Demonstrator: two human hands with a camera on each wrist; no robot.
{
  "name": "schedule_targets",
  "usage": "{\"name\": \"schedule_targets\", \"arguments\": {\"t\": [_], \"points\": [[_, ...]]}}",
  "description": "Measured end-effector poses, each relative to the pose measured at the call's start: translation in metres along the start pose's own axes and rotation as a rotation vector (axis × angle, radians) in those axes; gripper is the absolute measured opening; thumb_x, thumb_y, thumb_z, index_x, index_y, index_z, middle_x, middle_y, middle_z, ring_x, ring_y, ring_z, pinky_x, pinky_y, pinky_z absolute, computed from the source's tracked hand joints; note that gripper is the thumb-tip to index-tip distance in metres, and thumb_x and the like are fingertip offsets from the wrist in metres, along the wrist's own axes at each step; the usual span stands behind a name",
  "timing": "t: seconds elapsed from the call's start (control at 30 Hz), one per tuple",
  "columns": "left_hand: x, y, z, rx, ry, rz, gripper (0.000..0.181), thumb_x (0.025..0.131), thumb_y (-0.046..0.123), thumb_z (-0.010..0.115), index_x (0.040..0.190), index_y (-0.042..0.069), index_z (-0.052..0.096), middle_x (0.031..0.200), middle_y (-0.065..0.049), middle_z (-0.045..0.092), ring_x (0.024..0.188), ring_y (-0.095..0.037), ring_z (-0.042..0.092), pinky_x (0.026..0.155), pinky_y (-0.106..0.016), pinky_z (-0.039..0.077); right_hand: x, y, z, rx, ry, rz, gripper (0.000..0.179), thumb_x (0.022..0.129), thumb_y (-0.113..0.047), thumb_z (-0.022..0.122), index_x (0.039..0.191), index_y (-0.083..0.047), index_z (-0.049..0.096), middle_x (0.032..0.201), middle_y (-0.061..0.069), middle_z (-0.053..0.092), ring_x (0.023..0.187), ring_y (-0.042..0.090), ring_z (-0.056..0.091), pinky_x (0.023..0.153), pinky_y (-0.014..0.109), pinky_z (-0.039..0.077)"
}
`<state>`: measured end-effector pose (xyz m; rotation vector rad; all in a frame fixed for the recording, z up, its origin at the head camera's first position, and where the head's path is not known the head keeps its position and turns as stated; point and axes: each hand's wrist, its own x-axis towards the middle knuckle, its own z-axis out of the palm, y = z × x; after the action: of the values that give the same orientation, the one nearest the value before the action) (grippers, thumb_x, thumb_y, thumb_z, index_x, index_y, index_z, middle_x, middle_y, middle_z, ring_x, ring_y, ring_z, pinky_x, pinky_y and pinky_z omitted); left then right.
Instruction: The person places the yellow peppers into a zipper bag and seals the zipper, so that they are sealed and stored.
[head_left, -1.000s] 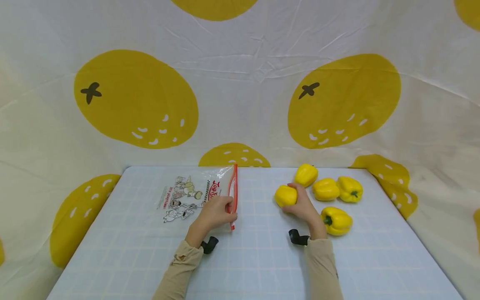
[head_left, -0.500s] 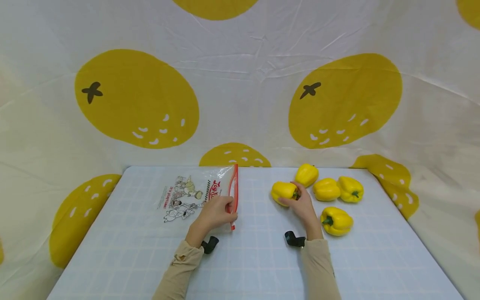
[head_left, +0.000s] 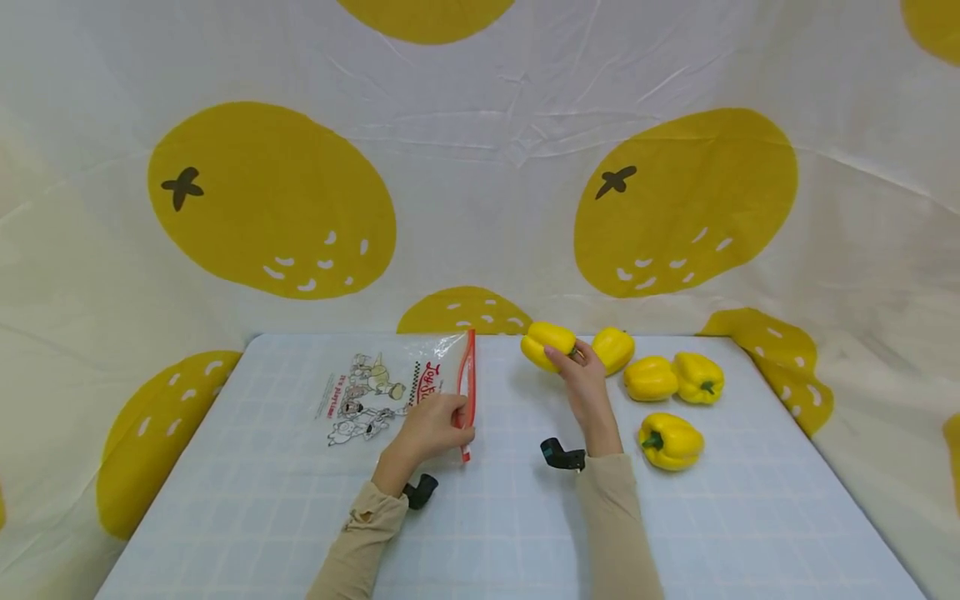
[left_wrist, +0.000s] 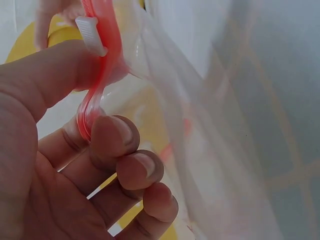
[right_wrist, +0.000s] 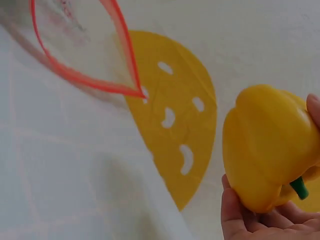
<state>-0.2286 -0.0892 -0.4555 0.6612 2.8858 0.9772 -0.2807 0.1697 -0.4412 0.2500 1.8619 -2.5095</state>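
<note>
A clear zip bag with printed cartoon animals lies on the left half of the table, its red-edged mouth facing right. My left hand pinches the red zip edge between thumb and fingers; a white slider sits on that edge. The mouth gapes in the right wrist view. Raised above the table, a yellow bell pepper is gripped by my right hand near its stem end. Its green stem points down toward the palm.
Several other yellow bell peppers lie on the right: one at the back, two touching, and one nearer the front. A black wrist camera juts from each wrist. A fruit-print cloth hangs behind the table.
My right hand has lifted the bell pepper off the table and moved it left and away from me, turning it. The left hand keeps its place on the bag edge.
</note>
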Motion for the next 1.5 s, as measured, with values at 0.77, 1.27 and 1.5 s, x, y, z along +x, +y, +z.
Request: {"name": "schedule_targets", "arguments": {"t": [0.77,1.27,1.5], "points": [[-0.003,0.006,-0.004,0.037,0.024,0.045,0.027,0.076,0.022,0.077,0.064,0.018,0.053,0.057,0.009,0.043,0.054,-0.009,0.043,0.052,-0.024,0.031,-0.011,0.060,0.052,-0.170,-0.246,0.014,0.064,0.081,-0.005,0.076,0.140,-0.010,0.050,0.137,0.013,0.054,0.111,0.027,0.057,0.096,0.035,0.047],[-0.002,0.006,-0.004,0.040,0.010,0.062,0.025,0.076,0.021,0.078,0.065,0.018,0.056,0.057,0.009,0.044,0.053,-0.008,0.043,0.051,-0.023,0.030,-0.011,0.067,0.057,-0.464,-0.263,-0.086,0.063,0.082,-0.020,0.080,0.139,-0.018,0.053,0.133,0.009,0.055,0.108,0.028,0.056,0.092,0.044,0.047],[-0.001,0.004,-0.002,0.051,0.004,0.083,0.026,0.076,0.021,0.078,0.064,0.016,0.054,0.057,0.010,0.042,0.057,-0.010,0.043,0.053,-0.024,0.030,-0.009,0.071,0.062,-0.455,-0.261,-0.059,0.065,0.084,-0.024,0.078,0.141,-0.013,0.049,0.128,0.016,0.053,0.082,0.024,0.061,0.075,0.032,0.052]]}}
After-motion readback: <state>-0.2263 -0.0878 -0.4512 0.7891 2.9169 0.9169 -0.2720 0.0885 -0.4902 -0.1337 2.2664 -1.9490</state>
